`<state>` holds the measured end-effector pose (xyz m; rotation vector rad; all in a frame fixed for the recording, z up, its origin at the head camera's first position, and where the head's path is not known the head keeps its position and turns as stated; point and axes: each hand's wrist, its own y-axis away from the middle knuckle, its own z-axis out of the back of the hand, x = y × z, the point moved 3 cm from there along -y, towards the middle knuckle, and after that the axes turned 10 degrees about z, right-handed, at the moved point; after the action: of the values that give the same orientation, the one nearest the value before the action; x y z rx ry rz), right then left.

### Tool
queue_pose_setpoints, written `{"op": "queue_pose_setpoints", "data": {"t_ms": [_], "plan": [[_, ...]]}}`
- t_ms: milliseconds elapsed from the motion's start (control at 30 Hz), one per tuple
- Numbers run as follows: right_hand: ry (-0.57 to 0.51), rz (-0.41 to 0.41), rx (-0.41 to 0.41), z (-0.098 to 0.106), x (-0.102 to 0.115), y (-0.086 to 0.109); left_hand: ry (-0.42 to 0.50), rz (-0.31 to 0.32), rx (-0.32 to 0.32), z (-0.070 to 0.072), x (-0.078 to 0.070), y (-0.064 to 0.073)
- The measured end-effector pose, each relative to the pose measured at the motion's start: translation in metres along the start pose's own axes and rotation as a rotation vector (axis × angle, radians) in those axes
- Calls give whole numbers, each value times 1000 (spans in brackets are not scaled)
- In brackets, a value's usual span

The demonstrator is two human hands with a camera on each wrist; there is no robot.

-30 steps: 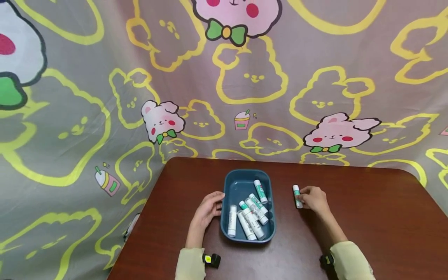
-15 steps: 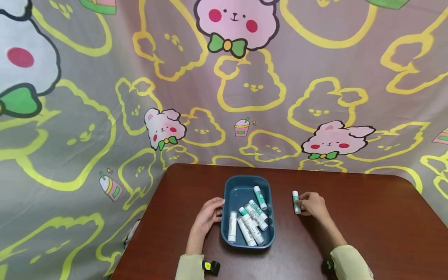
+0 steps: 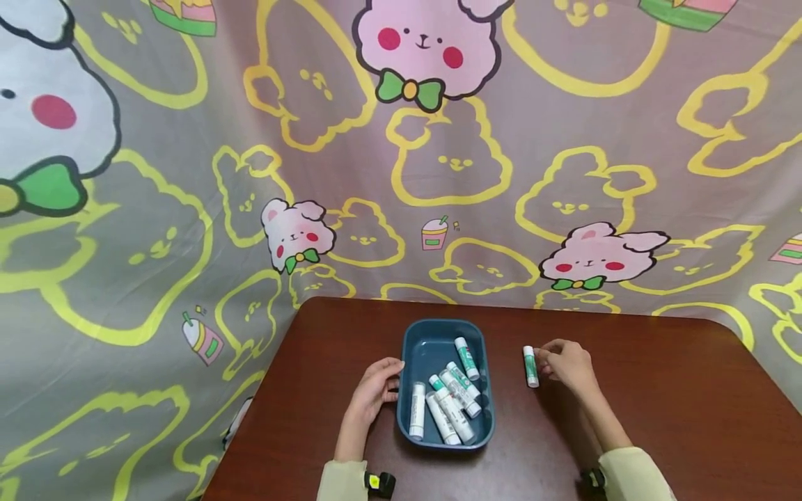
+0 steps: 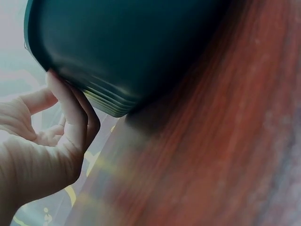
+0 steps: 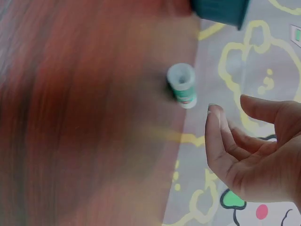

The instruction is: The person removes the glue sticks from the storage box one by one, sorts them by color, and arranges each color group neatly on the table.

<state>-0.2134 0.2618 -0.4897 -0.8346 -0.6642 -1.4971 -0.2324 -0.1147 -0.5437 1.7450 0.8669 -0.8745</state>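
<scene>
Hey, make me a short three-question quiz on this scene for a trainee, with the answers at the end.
1. True or false: the right hand is apart from the tube outside the blue container.
2. In the head view, which side of the container does the left hand touch? a) far b) right c) left
3. Fill in: the container rests on a brown ____.

Key: 1. True, the right wrist view shows a gap. 2. c. 3. table.
</scene>
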Motion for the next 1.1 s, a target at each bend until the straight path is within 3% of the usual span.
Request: {"op": "queue_pose_setpoints", "data": {"t_ms": [133,333,533,1100], "plan": [[-24,11,-16,2,9,6,-7,-10,-5,0,-1,3],[-96,14,34,-3,27,11,-5,-22,-19,1,0,4],[-59,58,36,-8,46,12,-3,-32,-25,-1,0,5],[-201,156,69,-56,75,7,1,-24,-38,-2,-1,6]]}}
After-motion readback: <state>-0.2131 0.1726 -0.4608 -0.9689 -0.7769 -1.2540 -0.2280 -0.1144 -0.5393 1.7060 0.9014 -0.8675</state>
